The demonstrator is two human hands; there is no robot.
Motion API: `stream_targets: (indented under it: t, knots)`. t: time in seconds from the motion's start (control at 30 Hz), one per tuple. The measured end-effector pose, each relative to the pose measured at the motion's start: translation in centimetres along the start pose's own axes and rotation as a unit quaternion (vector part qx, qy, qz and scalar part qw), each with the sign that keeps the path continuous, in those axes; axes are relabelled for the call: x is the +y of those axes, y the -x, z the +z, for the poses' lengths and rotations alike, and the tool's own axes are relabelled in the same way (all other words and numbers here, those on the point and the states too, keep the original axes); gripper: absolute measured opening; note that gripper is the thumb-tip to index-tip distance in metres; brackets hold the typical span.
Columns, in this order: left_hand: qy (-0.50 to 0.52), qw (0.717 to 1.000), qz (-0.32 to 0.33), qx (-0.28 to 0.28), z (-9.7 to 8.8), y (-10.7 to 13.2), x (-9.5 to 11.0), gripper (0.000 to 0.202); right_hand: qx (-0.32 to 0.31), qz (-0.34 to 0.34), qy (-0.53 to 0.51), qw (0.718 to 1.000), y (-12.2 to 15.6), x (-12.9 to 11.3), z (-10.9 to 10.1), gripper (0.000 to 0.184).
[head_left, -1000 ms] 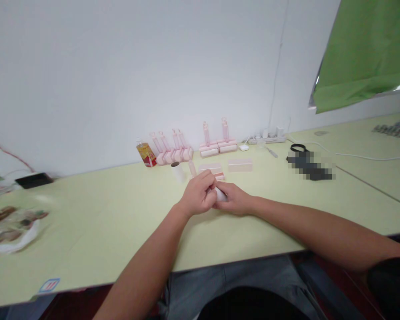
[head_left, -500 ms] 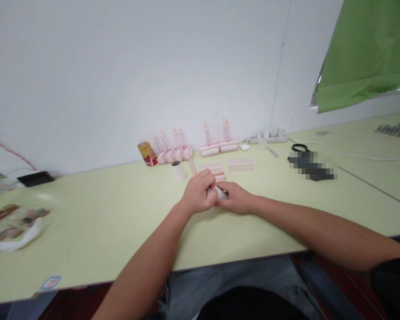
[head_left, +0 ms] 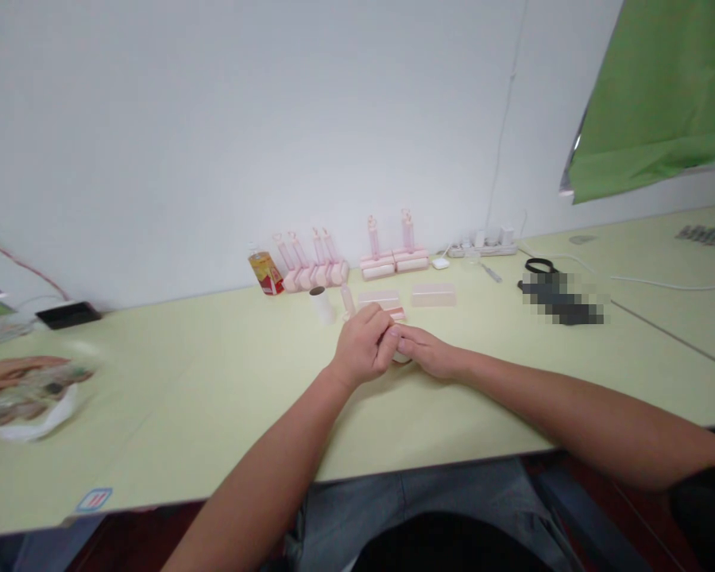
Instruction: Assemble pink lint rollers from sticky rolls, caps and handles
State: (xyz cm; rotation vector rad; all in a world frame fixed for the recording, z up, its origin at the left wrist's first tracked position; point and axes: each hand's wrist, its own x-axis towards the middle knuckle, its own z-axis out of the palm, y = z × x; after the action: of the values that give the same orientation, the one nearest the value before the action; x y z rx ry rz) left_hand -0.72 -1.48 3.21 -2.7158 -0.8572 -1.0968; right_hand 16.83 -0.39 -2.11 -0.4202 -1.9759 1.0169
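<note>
Your left hand [head_left: 365,347] and your right hand [head_left: 424,350] meet over the pale green worktop [head_left: 214,413], fingers pressed together around a small white roll [head_left: 401,355]; only a sliver of it shows beneath the fingers, low against the worktop, so I cannot tell exactly how each hand grips it, though both are curled closed on it; holding it from either end like this probably lets you steady it while you work at its surface.

Just beyond your hands lie a loose pink handle [head_left: 346,300], an upright white roll core [head_left: 320,304] and two flat pink covers [head_left: 434,295], near enough to reach without shifting; further back, against the wall, stand the pink lint rollers [head_left: 313,266], lined up with handles upward, seemingly set aside; a small yellow bottle [head_left: 265,271] stands at the left end of that row, and a power strip [head_left: 482,245] lies to its right.

At the far left edge another person's hand [head_left: 9,371] rests on a crumpled plastic bag [head_left: 27,401], well apart from yours.
</note>
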Motion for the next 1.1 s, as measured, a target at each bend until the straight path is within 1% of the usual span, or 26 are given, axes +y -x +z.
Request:
stream_targets:
  t: [0.2, 0.3, 0.4, 0.47, 0.6, 0.73, 0.93, 1.1]
  knots:
    - [-0.047, 0.998, -0.023, 0.045, 0.3, 0.0, 0.2, 0.023, 0.024, 0.055, 0.074, 0.995, -0.1, -0.7, -0.1, 0.048]
    - [-0.067, 0.996, -0.032, 0.051, 0.3, 0.0, 0.4, 0.022, 0.037, 0.058, 0.098, 0.993, -0.2, -0.8, -0.3, 0.046]
    - [-0.084, 0.995, -0.034, 0.051, 0.3, -0.1, 0.7, 0.024, 0.039, 0.053, 0.098, 0.993, -0.3, -0.6, -0.3, 0.047]
    - [-0.095, 0.994, -0.03, 0.041, 0.3, -0.2, 0.9, 0.025, 0.035, 0.049, 0.086, 0.994, -0.2, -0.4, -0.4, 0.047]
    - [-0.115, 0.993, -0.017, -0.001, 0.3, -0.4, 1.2, 0.023, 0.021, 0.053, 0.072, 0.996, -0.2, 0.1, -0.4, 0.048]
    - [-0.127, 0.991, -0.013, -0.029, 0.2, -0.6, 1.4, 0.021, 0.015, 0.061, 0.074, 0.995, -0.3, 0.4, -0.6, 0.043]
    - [-0.141, 0.989, -0.016, -0.046, 0.1, -0.7, 1.7, 0.017, 0.012, 0.057, 0.076, 0.995, -0.5, 0.6, -0.8, 0.031]
    - [-0.138, 0.989, -0.014, -0.048, 0.2, -0.7, 1.7, 0.018, 0.012, 0.052, 0.072, 0.996, -0.6, 0.3, -0.8, 0.024]
